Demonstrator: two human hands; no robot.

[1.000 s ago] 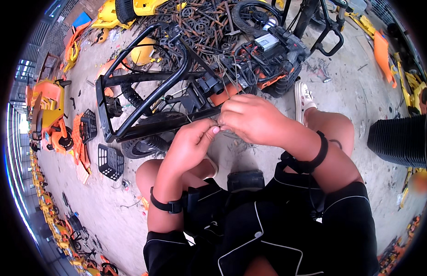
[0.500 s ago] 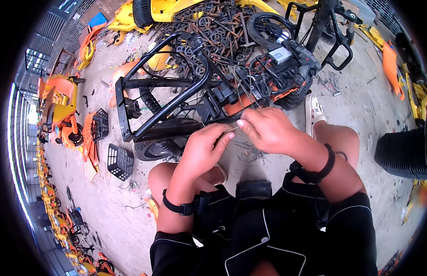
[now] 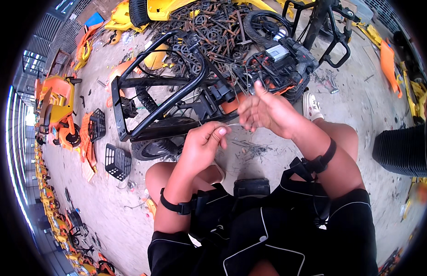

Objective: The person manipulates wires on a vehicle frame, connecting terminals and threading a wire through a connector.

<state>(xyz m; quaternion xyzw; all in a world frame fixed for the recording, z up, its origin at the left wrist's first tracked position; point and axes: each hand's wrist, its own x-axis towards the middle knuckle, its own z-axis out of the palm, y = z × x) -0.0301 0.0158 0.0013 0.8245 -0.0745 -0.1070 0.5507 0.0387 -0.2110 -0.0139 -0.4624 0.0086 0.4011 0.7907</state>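
Thin wire (image 3: 233, 124): pinched between left hand's (image 3: 202, 146) thumb and finger, extended toward right hand (image 3: 267, 114). Right fingers: spread, released; contact with wire cannot be told. Black frame (image 3: 169, 101): situated beyond left fingers.

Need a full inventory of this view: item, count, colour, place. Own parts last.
Thin strand: 1, pale, at left fingertips
Tube frame: 1, black, ahead of the hands
Metal scrap heap: 1, rusty brown and dark, beyond frame
Plastic baskets: 2, black, left of frame
Parked vehicles: many, yellow and orange, far left
Ribbed stack: 1, black, right edge
Curved panel: 1, orange, upper right
Floor: 1, grey, throughout
Shoes: 2, pale, on the feet
Forearm straps: 2, black, one per arm
Left hand: 1, bare, centre, pinching strand
Right hand: 1, bare, right of centre, open; contact with strand unclear
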